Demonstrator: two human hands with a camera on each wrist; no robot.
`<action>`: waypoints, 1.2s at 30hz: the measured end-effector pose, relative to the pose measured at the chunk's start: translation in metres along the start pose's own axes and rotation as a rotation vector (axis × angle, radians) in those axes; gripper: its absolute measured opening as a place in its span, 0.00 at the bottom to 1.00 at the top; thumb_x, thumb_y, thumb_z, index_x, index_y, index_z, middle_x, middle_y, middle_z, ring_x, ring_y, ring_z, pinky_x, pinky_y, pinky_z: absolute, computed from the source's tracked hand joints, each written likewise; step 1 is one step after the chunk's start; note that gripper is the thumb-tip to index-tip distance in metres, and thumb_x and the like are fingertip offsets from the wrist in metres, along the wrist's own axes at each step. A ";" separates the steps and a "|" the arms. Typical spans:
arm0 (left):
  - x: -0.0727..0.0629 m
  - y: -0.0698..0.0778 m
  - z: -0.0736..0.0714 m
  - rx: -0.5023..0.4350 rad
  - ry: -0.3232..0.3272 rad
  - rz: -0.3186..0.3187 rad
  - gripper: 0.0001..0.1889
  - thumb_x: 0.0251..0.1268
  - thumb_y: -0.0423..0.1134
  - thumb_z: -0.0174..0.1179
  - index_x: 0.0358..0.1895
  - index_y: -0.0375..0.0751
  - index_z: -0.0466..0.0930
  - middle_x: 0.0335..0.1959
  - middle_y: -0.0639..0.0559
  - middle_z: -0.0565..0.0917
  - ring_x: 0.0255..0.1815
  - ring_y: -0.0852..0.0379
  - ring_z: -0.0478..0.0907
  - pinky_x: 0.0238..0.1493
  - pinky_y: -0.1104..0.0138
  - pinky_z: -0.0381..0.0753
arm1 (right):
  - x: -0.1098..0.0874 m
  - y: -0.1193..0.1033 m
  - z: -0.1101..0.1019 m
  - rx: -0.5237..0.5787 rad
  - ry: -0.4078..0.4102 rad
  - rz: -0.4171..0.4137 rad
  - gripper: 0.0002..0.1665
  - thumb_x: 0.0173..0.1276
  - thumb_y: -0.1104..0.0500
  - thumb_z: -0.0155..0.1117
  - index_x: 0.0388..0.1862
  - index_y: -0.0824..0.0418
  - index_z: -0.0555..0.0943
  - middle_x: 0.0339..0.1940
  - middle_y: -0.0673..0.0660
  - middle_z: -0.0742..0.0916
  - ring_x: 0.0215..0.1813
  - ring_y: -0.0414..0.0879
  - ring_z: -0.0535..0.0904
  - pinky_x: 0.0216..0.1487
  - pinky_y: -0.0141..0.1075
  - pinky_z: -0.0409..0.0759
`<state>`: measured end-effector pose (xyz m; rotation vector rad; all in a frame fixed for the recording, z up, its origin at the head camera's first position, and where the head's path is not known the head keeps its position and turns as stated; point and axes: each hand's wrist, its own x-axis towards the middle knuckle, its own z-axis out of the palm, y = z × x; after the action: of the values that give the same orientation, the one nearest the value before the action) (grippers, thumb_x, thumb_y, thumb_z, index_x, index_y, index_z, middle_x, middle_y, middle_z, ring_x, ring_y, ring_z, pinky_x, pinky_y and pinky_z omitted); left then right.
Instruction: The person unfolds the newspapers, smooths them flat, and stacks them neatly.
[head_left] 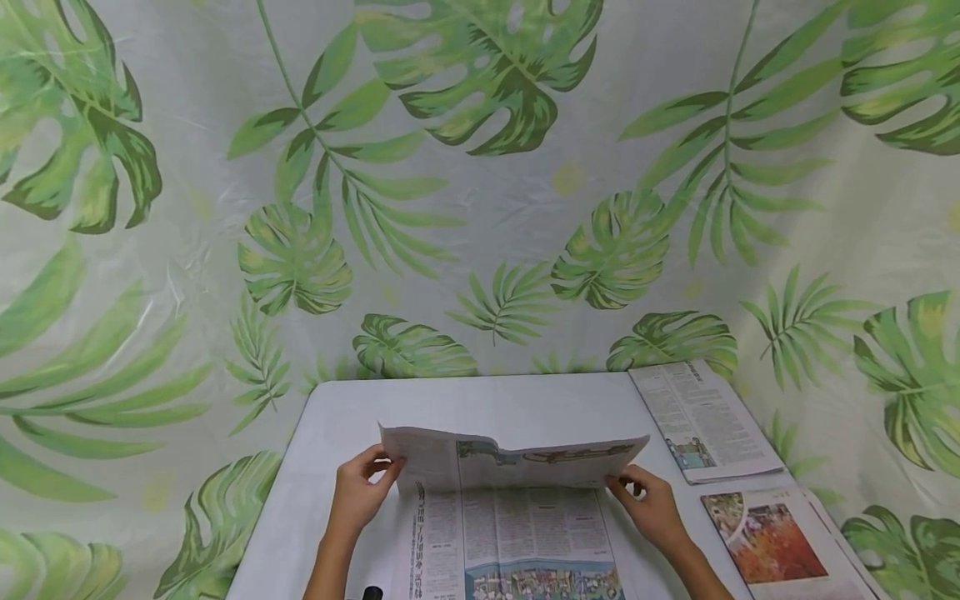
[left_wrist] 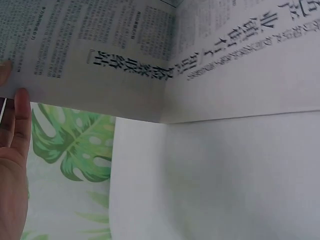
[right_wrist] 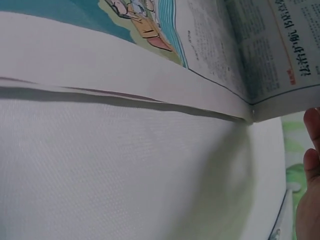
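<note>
A newspaper (head_left: pixel 536 533) lies on the white table, its far half raised and bent up toward the person. At the left edge of that raised part, my left hand (head_left: pixel 363 490) pinches the paper between thumb and fingers. My right hand (head_left: pixel 647 500) pinches the opposite edge in the same way. The left wrist view has the newspaper (left_wrist: pixel 125 95) creased where the lifted part meets the flat part, with part of the left hand (left_wrist: pixel 14 165) at the frame's edge. In the right wrist view, only some fingers of the right hand (right_wrist: pixel 311 165) show beside the newspaper (right_wrist: pixel 215 90).
A folded newspaper (head_left: pixel 708 425) rests at the table's far right corner. Nearer on the right lies printed paper with a red-orange picture (head_left: pixel 776 542). A small black object (head_left: pixel 372 592) shows at the bottom edge. Behind the white table (head_left: pixel 450 400) hangs a leaf-patterned curtain (head_left: pixel 510 208).
</note>
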<state>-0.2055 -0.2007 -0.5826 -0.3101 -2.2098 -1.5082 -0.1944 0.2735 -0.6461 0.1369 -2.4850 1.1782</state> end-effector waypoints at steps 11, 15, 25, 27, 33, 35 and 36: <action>-0.008 -0.033 0.005 0.042 -0.028 -0.125 0.09 0.62 0.32 0.73 0.44 0.42 0.89 0.42 0.51 0.91 0.43 0.60 0.88 0.46 0.68 0.87 | 0.000 0.008 0.005 0.007 0.001 -0.001 0.09 0.64 0.63 0.75 0.41 0.51 0.89 0.33 0.45 0.90 0.34 0.32 0.78 0.35 0.35 0.73; -0.011 -0.038 0.008 0.088 -0.039 -0.179 0.08 0.64 0.34 0.72 0.45 0.43 0.89 0.42 0.52 0.91 0.43 0.60 0.88 0.46 0.70 0.87 | 0.000 0.013 0.008 0.006 -0.009 0.004 0.09 0.63 0.63 0.76 0.40 0.51 0.89 0.32 0.45 0.89 0.34 0.31 0.78 0.35 0.35 0.75; -0.016 -0.052 0.011 0.203 -0.075 -0.261 0.08 0.70 0.38 0.67 0.48 0.44 0.89 0.44 0.51 0.91 0.49 0.51 0.88 0.48 0.68 0.87 | 0.000 0.022 0.015 0.020 -0.053 0.052 0.06 0.65 0.61 0.75 0.38 0.50 0.89 0.32 0.44 0.88 0.34 0.30 0.78 0.32 0.30 0.74; -0.017 -0.054 0.011 0.209 -0.085 -0.276 0.07 0.71 0.37 0.66 0.48 0.44 0.88 0.45 0.51 0.91 0.49 0.51 0.87 0.48 0.67 0.87 | 0.000 0.023 0.016 0.032 -0.061 0.066 0.06 0.65 0.61 0.75 0.38 0.50 0.89 0.32 0.45 0.89 0.34 0.30 0.77 0.31 0.29 0.74; -0.020 -0.058 0.013 0.219 -0.100 -0.298 0.07 0.72 0.37 0.65 0.48 0.43 0.88 0.46 0.50 0.91 0.50 0.50 0.87 0.50 0.61 0.87 | 0.000 0.026 0.020 0.043 -0.060 0.089 0.06 0.64 0.63 0.75 0.38 0.53 0.89 0.32 0.47 0.89 0.33 0.30 0.78 0.31 0.29 0.75; -0.022 -0.059 0.014 0.217 -0.106 -0.313 0.08 0.73 0.37 0.64 0.49 0.43 0.88 0.47 0.50 0.91 0.51 0.50 0.87 0.52 0.59 0.87 | 0.000 0.027 0.021 0.043 -0.063 0.105 0.06 0.64 0.63 0.75 0.39 0.54 0.90 0.32 0.48 0.89 0.32 0.30 0.77 0.31 0.29 0.75; -0.023 -0.060 0.014 0.215 -0.111 -0.317 0.08 0.73 0.37 0.64 0.49 0.43 0.88 0.47 0.50 0.91 0.51 0.50 0.87 0.53 0.58 0.87 | 0.000 0.027 0.022 0.045 -0.067 0.115 0.06 0.64 0.63 0.75 0.39 0.55 0.90 0.32 0.49 0.89 0.32 0.31 0.77 0.31 0.29 0.76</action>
<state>-0.2139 -0.2091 -0.6475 0.0286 -2.5792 -1.4146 -0.2077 0.2741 -0.6787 0.0471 -2.5555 1.2970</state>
